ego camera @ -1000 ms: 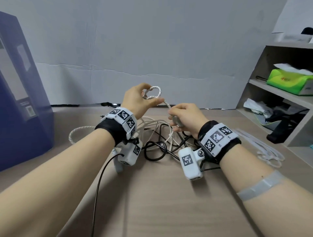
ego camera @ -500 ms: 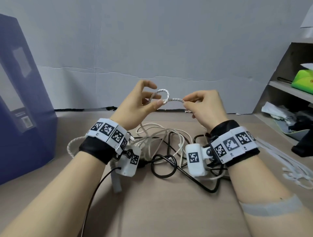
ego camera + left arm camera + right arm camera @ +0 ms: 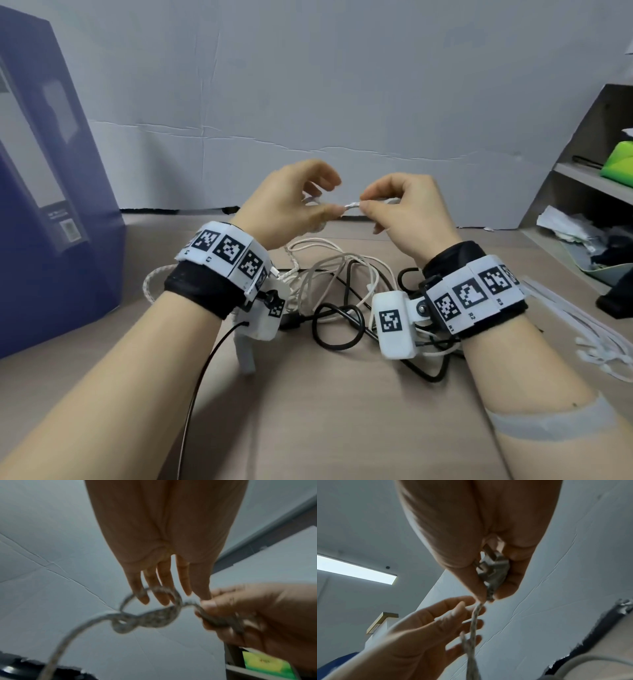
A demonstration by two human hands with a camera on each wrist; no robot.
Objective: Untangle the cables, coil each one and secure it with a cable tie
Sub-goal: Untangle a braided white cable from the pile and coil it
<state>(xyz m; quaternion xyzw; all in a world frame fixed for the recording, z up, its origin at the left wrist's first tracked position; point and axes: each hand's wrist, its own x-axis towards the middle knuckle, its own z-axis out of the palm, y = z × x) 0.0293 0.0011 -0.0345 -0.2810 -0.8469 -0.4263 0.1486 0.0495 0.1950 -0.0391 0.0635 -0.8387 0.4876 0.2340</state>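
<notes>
Both hands are raised above the table, close together. A white braided cable (image 3: 352,205) spans the short gap between them. My left hand (image 3: 325,205) holds a small loop of it on its fingertips, and the loop crosses itself in a loose knot (image 3: 145,619). My right hand (image 3: 368,204) pinches the same cable (image 3: 475,618) between thumb and forefinger, with the cable's metal plug (image 3: 493,568) tucked in its palm. Below the hands a tangle of white cables (image 3: 329,274) and a black cable (image 3: 337,325) lies on the table.
A bundle of white cable ties (image 3: 596,339) lies on the table at the right. A tall blue box (image 3: 51,212) stands at the left. A shelf unit (image 3: 582,181) with a green pack and clutter stands at the right. A wall rises behind the table.
My right hand rose from the tangle to the level of the left hand, then closed in on it along the braided cable. The span between the hands has shortened.
</notes>
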